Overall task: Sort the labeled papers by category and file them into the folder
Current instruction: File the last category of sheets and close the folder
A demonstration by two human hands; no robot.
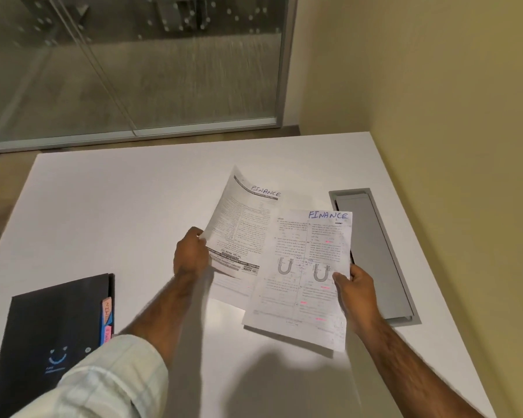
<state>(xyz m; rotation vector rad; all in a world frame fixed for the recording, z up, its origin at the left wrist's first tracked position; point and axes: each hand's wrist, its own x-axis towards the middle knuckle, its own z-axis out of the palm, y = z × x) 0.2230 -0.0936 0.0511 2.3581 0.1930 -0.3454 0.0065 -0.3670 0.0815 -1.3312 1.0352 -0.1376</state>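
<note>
head view, looking down on a white table [118,206]. left hand [191,251] pinches the edge of a printed sheet [242,224] with "finance" handwritten at its top, fingers closed on the paper. right hand [355,285] grips a second sheet [302,276], also marked "finance", thumb on top and fingers shut on its right edge. both sheets are held above the table, overlapping. black folder [52,336] with coloured tabs lies closed at the near left. grey cable hatch [375,254] sits to the right.

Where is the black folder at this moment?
In the head view, the black folder lies closed on the white table at the lower left, beside the left sleeve, well left of the two papers.
</note>
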